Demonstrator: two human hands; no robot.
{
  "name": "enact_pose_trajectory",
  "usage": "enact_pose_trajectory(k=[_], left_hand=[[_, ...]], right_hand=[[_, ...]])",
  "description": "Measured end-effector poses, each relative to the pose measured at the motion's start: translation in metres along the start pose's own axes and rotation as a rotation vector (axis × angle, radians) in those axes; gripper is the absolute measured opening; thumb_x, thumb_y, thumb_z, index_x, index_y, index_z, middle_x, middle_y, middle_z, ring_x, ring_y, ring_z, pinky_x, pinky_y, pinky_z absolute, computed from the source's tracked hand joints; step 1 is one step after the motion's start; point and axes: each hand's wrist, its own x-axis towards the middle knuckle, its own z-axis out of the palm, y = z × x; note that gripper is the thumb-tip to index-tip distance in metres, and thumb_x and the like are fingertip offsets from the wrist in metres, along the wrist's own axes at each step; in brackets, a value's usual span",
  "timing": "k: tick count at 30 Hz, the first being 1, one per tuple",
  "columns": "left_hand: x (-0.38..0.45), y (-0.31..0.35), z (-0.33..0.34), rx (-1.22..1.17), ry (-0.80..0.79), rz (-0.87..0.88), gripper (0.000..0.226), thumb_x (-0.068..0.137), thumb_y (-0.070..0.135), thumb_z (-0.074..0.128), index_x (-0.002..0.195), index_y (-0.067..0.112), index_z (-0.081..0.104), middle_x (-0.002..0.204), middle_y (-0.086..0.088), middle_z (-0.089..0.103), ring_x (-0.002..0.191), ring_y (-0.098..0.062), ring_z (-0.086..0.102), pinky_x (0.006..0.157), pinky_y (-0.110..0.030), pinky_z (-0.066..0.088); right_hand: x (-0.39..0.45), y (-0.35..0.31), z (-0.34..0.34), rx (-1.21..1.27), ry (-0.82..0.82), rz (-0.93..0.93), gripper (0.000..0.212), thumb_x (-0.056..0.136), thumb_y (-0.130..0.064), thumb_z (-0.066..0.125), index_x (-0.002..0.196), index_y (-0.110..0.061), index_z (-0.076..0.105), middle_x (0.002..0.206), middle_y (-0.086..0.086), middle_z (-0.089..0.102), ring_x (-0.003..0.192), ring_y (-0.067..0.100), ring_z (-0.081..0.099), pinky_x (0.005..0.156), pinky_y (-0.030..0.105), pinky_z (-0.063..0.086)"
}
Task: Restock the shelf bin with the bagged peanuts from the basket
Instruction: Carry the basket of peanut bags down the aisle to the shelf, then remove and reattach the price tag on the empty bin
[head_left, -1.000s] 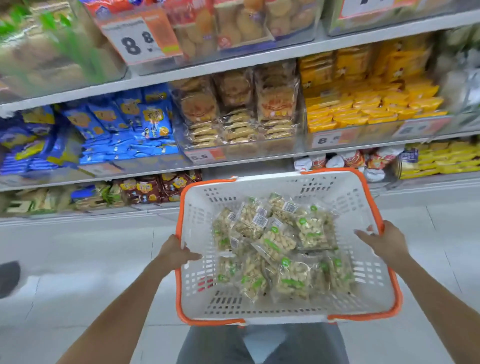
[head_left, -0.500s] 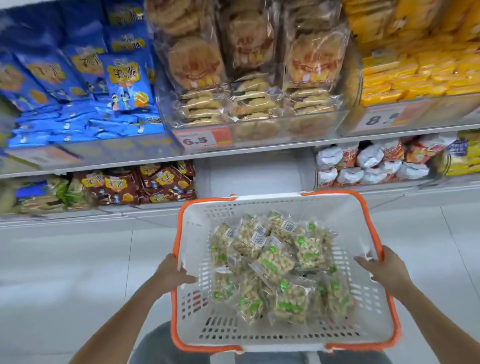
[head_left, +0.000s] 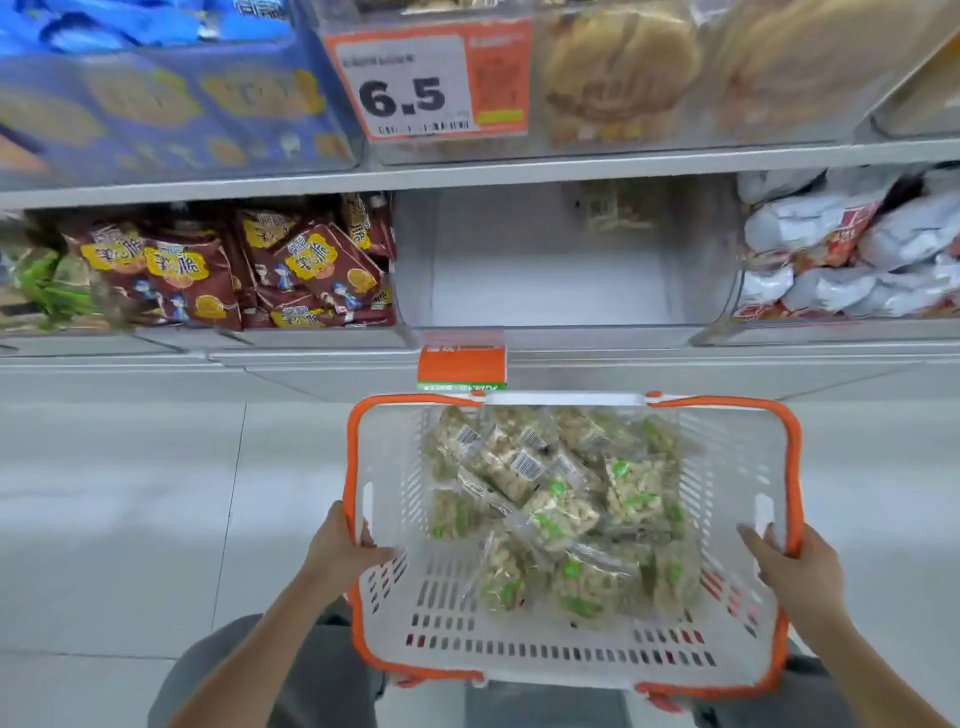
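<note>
A white basket (head_left: 727, 467) with an orange rim hangs low in front of me. Inside lie several clear bagged peanuts (head_left: 556, 504) with green marks and barcode labels, heaped toward the far side. My left hand (head_left: 337, 551) grips the basket's left rim, thumb inside. My right hand (head_left: 795, 561) grips the right rim the same way. Straight ahead on the lowest shelf stands a clear shelf bin (head_left: 561, 291), nearly bare, with a few peanut bags (head_left: 608, 213) at its back.
Dark red snack bags (head_left: 249, 270) fill the bin to the left, white and red bags (head_left: 852, 249) the bin to the right. An orange price tag (head_left: 461, 366) hangs under the bare bin. The shelf above carries a 6.5 price label (head_left: 426, 83). Pale floor tiles lie below.
The view has dropped and closed in on the lowest shelf. The basket has come forward to just below the nearly bare bin. Both hands keep their hold on the rim.
</note>
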Motion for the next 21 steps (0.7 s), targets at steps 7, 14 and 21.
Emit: enact_pose_trajectory(k=[7, 14, 21], left_hand=[[0.016, -0.045, 0.014, -0.026, -0.129, -0.073, 0.068, 0.051, 0.022, 0.087, 0.108, 0.020, 0.050, 0.090, -0.007, 0.066, 0.082, -0.023, 0.068, 0.073, -0.045, 0.058], [0.061, -0.059, 0.045, 0.015, -0.151, -0.112, 0.051, 0.061, 0.017, 0.084, 0.101, 0.015, 0.051, 0.082, -0.007, 0.068, 0.073, -0.019, 0.070, 0.066, -0.037, 0.058], [0.130, -0.065, 0.065, 0.016, -0.092, -0.107, 0.047, 0.061, 0.017, 0.086, 0.091, 0.008, 0.051, 0.076, -0.006, 0.062, 0.070, -0.022, 0.064, 0.059, -0.031, 0.050]], right_hand=[[0.010, 0.023, 0.021, -0.052, -0.039, 0.016, 0.042, 0.088, -0.024, 0.065, 0.071, 0.007, 0.043, 0.057, 0.019, 0.048, 0.052, 0.027, 0.046, 0.053, 0.033, 0.033], [0.052, 0.025, 0.064, -0.091, -0.082, -0.001, 0.038, 0.086, -0.025, 0.067, 0.066, -0.010, 0.038, 0.053, 0.012, 0.045, 0.048, 0.025, 0.044, 0.052, 0.032, 0.035], [0.100, 0.028, 0.113, -0.057, -0.073, -0.067, 0.036, 0.086, -0.019, 0.067, 0.068, -0.009, 0.038, 0.055, 0.015, 0.045, 0.046, 0.025, 0.043, 0.046, 0.029, 0.035]])
